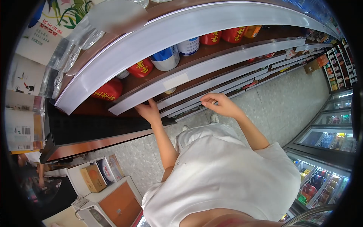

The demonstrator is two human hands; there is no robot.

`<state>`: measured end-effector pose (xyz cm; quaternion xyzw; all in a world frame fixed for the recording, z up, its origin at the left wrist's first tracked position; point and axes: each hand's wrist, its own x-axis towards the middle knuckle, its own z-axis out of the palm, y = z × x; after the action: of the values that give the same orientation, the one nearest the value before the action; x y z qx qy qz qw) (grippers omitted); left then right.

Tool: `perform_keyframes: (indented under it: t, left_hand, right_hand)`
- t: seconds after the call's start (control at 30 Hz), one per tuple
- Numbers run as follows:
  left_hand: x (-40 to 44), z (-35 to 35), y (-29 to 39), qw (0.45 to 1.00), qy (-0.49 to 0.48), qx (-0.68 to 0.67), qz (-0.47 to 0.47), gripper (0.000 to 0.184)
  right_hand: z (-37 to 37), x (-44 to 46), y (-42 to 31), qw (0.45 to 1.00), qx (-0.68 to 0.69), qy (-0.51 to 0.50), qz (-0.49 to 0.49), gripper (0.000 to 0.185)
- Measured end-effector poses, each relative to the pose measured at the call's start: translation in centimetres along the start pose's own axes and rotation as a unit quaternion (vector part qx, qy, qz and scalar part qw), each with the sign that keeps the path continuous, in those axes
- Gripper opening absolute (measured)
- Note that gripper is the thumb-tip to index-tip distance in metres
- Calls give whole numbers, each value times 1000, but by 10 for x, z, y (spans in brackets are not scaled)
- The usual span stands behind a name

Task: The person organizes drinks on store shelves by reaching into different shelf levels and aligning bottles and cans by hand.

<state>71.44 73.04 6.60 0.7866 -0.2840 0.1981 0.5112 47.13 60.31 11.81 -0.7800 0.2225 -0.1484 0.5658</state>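
Several tiers of shelving (pixel 227 62) curve across the view. The right hand (pixel 224 106), loosely curled and released, hovers before lower tiers; the left hand (pixel 150 112) meets a shelf edge, fingertips hidden, grip indeterminable. Red containers (pixel 108 90) stand above; a small pale container (pixel 171 90) shows near the left hand.

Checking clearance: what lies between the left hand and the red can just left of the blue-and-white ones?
The head view shows brown shelf and a pale front strip between the left hand and that red can.
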Motion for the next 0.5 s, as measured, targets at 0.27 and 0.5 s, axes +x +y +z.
perform_keyframes:
  t: [0.27,0.5]
  left_hand:
    - [-4,17,5,996,-3,86,23,42]
    - [-6,28,-5,991,64,102,56,44]
  right_hand:
    - [2,16,11,999,23,23,-5,20]
    - [-3,61,28,955,-16,274,-116,16]
